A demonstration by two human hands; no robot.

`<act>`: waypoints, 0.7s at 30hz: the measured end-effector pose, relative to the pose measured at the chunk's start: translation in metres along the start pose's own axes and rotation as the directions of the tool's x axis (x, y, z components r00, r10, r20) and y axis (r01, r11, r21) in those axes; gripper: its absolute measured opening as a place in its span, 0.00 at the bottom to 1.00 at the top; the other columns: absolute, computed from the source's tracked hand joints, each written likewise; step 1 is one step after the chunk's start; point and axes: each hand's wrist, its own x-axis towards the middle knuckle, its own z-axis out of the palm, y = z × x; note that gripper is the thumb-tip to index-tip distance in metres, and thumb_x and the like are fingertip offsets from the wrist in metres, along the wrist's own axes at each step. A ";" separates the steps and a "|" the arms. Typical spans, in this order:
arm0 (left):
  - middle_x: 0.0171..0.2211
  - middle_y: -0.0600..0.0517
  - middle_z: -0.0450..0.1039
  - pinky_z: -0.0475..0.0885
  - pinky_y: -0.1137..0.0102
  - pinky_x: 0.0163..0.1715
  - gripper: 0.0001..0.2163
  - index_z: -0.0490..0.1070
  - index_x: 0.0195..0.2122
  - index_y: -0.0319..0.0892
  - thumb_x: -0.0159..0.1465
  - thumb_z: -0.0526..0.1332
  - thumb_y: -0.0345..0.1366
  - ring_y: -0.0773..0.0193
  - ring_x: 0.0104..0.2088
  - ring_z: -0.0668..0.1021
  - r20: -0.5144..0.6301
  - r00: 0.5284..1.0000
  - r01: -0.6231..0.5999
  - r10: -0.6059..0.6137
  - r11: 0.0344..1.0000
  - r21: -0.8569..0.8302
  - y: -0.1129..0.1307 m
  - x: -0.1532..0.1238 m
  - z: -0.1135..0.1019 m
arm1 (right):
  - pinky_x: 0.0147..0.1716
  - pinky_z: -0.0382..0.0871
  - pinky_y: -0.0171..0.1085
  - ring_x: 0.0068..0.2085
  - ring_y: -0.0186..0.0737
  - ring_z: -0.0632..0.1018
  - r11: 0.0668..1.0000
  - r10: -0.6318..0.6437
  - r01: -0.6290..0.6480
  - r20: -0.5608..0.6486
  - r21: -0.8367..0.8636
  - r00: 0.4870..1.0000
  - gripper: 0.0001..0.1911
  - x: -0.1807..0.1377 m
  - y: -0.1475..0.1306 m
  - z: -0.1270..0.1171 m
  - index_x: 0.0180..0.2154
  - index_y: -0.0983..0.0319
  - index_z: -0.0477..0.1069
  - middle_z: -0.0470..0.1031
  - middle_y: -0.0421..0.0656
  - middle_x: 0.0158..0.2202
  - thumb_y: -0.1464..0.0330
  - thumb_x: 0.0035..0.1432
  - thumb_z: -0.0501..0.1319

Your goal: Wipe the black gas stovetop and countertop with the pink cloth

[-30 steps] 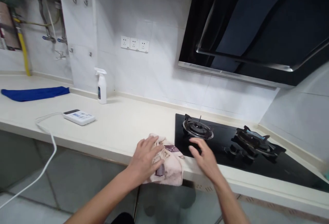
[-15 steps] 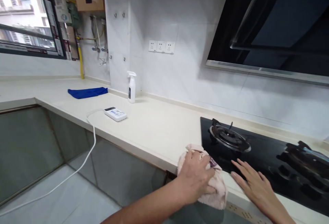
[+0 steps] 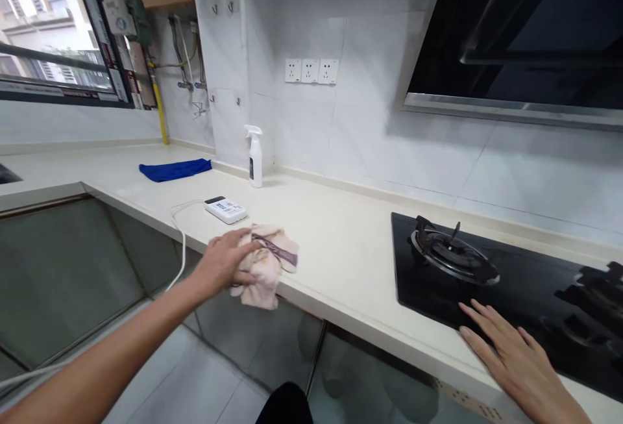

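Our left hand [image 3: 224,260] bunches the pink rag [image 3: 267,263] at the counter edge; right hand [image 3: 511,354] lies flat, bracing on the stove [image 3: 525,294].

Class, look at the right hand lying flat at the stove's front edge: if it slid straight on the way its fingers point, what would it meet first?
Probably the near burner; the right hand points up-left across bare black glass towards it.

A pale pink cloth [image 3: 267,261] banded in dark purple is seen; at ten o'clock, a deep blue cloth [image 3: 175,169]; at three o'clock, a glossy black hob [image 3: 516,294].
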 end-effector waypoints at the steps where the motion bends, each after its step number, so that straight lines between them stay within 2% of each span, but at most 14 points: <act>1: 0.70 0.40 0.60 0.62 0.40 0.61 0.34 0.73 0.61 0.56 0.53 0.74 0.56 0.32 0.67 0.63 0.027 0.998 0.052 -0.053 0.998 0.036 -0.015 0.000 -0.007 | 0.69 0.49 0.64 0.71 0.55 0.63 1.000 -0.003 0.003 -0.005 0.002 1.000 0.38 -0.001 0.000 0.000 0.63 0.47 0.70 0.66 0.41 0.69 0.39 0.60 0.46; 4: 0.72 0.39 0.56 0.62 0.40 0.60 0.34 0.71 0.63 0.53 0.55 0.72 0.52 0.29 0.68 0.61 0.079 0.983 0.155 -0.164 0.982 0.105 -0.046 0.004 -0.022 | 0.70 0.47 0.63 0.72 0.54 0.62 1.000 -0.018 0.018 -0.003 0.001 1.000 0.37 -0.001 -0.002 0.000 0.64 0.47 0.68 0.65 0.41 0.70 0.40 0.62 0.46; 6: 0.70 0.38 0.58 0.66 0.44 0.58 0.34 0.70 0.64 0.50 0.55 0.71 0.50 0.31 0.63 0.67 0.107 0.979 0.165 -0.176 0.980 0.108 -0.055 0.007 -0.028 | 0.70 0.46 0.63 0.72 0.53 0.61 1.000 -0.027 0.027 0.004 -0.002 1.000 0.37 0.000 -0.004 0.000 0.65 0.48 0.67 0.64 0.41 0.70 0.40 0.63 0.45; 9: 0.62 0.38 0.66 0.69 0.52 0.53 0.33 0.73 0.62 0.49 0.53 0.71 0.48 0.40 0.54 0.73 0.149 0.978 0.131 -0.147 0.985 0.115 -0.050 0.010 -0.035 | 0.70 0.45 0.63 0.72 0.53 0.60 1.000 -0.024 0.024 0.013 -0.006 1.000 0.37 0.002 -0.007 0.000 0.65 0.49 0.67 0.64 0.42 0.70 0.40 0.64 0.46; 11: 0.58 0.40 0.69 0.70 0.54 0.51 0.29 0.75 0.59 0.50 0.54 0.70 0.46 0.42 0.51 0.73 0.152 0.983 0.082 -0.101 0.988 0.130 -0.033 0.010 -0.037 | 0.70 0.45 0.63 0.72 0.54 0.60 1.000 -0.011 0.011 0.014 -0.006 1.000 0.37 0.004 -0.009 0.000 0.64 0.50 0.68 0.64 0.43 0.70 0.40 0.63 0.47; 13: 0.56 0.41 0.69 0.70 0.55 0.49 0.26 0.76 0.55 0.50 0.55 0.70 0.46 0.44 0.50 0.73 0.140 0.990 -0.005 -0.012 0.993 0.120 -0.002 0.009 -0.035 | 0.70 0.46 0.64 0.72 0.54 0.61 1.000 0.002 -0.002 0.012 0.001 1.000 0.38 0.005 -0.012 0.000 0.64 0.49 0.69 0.65 0.43 0.70 0.39 0.63 0.47; 15: 0.55 0.41 0.70 0.70 0.56 0.48 0.23 0.77 0.52 0.49 0.56 0.71 0.48 0.46 0.49 0.73 0.117 0.987 -0.122 0.112 0.990 0.074 0.040 0.009 -0.028 | 0.70 0.46 0.64 0.72 0.54 0.61 1.000 0.016 -0.016 0.012 0.008 1.000 0.38 0.005 -0.014 -0.001 0.64 0.49 0.69 0.65 0.43 0.70 0.39 0.62 0.47; 17: 0.54 0.42 0.71 0.69 0.58 0.46 0.22 0.77 0.50 0.49 0.57 0.71 0.51 0.48 0.48 0.72 0.066 0.967 -0.248 0.247 0.969 0.000 0.095 0.012 -0.014 | 0.70 0.46 0.64 0.72 0.54 0.60 1.000 0.022 -0.023 0.014 0.011 1.000 0.38 0.005 -0.016 -0.003 0.64 0.50 0.69 0.64 0.43 0.70 0.39 0.63 0.47; 19: 0.50 0.44 0.72 0.68 0.58 0.44 0.20 0.78 0.47 0.50 0.57 0.71 0.53 0.50 0.45 0.72 0.019 0.931 -0.363 0.365 0.930 -0.057 0.157 0.015 0.003 | 0.70 0.46 0.63 0.72 0.54 0.60 1.000 0.017 -0.017 0.020 0.009 1.000 0.37 0.005 -0.017 -0.004 0.65 0.50 0.68 0.64 0.43 0.70 0.40 0.64 0.47; 21: 0.46 0.45 0.72 0.67 0.59 0.41 0.20 0.77 0.45 0.50 0.60 0.67 0.58 0.51 0.43 0.72 -0.074 0.888 -0.459 0.453 0.880 -0.122 0.223 0.017 0.020 | 0.70 0.46 0.63 0.72 0.53 0.60 1.000 0.002 -0.002 0.015 0.002 1.000 0.36 0.004 -0.018 -0.004 0.65 0.50 0.67 0.64 0.43 0.70 0.41 0.65 0.47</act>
